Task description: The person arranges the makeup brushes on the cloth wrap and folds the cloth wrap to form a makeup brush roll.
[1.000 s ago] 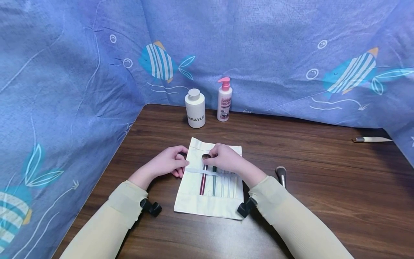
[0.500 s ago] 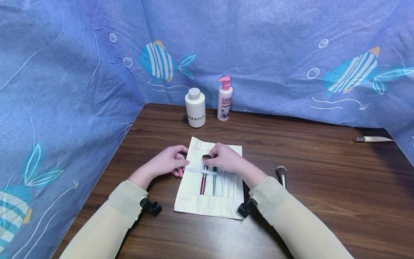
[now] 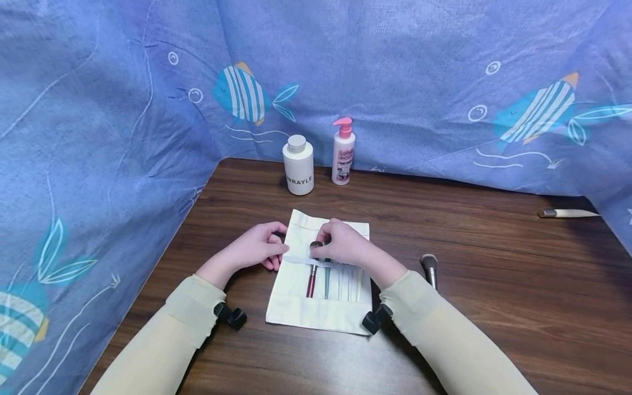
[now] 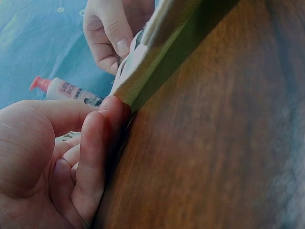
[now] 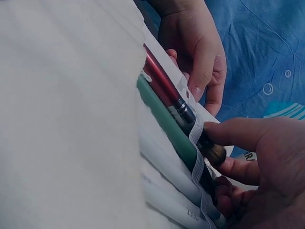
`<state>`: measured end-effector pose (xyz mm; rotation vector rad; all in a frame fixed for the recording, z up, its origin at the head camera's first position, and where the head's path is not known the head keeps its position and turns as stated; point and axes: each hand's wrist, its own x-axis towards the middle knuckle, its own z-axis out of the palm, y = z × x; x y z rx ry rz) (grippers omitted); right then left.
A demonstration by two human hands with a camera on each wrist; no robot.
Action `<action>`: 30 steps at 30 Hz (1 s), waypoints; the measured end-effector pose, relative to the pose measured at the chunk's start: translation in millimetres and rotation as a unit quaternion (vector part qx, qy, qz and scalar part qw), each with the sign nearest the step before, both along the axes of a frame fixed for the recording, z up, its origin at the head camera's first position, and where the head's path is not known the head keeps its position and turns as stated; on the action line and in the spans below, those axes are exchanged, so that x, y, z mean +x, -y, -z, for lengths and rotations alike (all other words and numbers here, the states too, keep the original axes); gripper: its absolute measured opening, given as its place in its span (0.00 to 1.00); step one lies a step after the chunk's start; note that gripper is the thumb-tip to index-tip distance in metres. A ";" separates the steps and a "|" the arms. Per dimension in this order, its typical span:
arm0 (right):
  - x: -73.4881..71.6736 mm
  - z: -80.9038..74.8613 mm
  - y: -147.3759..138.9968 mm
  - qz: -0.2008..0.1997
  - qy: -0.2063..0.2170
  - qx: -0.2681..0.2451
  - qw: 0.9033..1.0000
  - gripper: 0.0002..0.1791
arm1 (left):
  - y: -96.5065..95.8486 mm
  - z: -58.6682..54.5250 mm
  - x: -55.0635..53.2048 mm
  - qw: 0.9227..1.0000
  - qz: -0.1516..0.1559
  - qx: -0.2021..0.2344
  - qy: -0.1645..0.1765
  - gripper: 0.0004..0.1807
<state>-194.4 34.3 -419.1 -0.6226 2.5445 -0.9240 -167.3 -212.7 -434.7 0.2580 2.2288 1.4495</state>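
A white cloth brush roll [image 3: 316, 315] lies spread on the table. My left hand [image 3: 254, 247] pinches its left edge between thumb and finger, as the left wrist view shows. My right hand [image 3: 345, 242] holds a red-handled makeup brush [image 5: 162, 78] near its bristles with thumb and finger. That brush runs under the elastic band [image 5: 197, 164], its handle end toward the lower pocket. Beside it sits a green-handled brush [image 5: 167, 121], also under the band. Several pale-handled brushes [image 5: 167, 200] fill slots farther right; my right hand covers their upper ends in the head view.
A loose makeup brush [image 3: 429, 269] lies right of the roll, partly behind my right sleeve. Another brush with a cream handle [image 3: 568, 213] is at the far right. Behind the roll stand a white bottle [image 3: 298, 170] and a pink-topped pump bottle [image 3: 343, 156].
The red-handled brush has slid slightly toward me, deeper toward the lower pocket, with my right hand's fingers moving along. My left hand has stayed at the roll's edge.
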 end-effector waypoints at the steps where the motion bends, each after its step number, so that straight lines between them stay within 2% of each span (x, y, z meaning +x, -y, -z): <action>1: 0.1 -0.1 0.1 -0.001 -0.003 0.001 1.000 0.14 | 0.0 0.1 0.0 1.000 0.000 0.000 0.000 0.21; 7: -0.3 0.5 -0.3 -0.005 -0.009 -0.002 1.000 0.14 | 0.4 1.5 -0.2 1.000 -0.002 -0.005 0.004 0.21; 14: -2.7 1.3 -6.8 -0.011 -0.001 -0.041 0.999 0.08 | 1.3 3.7 -0.5 1.000 -0.004 -0.008 0.006 0.22; 20: -4.0 -1.8 -14.3 0.013 0.020 -0.074 0.997 0.07 | 0.8 2.8 0.0 1.000 -0.004 -0.006 0.007 0.22; 30: -0.7 -10.3 -25.5 0.037 0.029 -0.103 0.994 0.06 | 0.8 3.3 -0.7 1.000 -0.002 -0.003 -0.001 0.21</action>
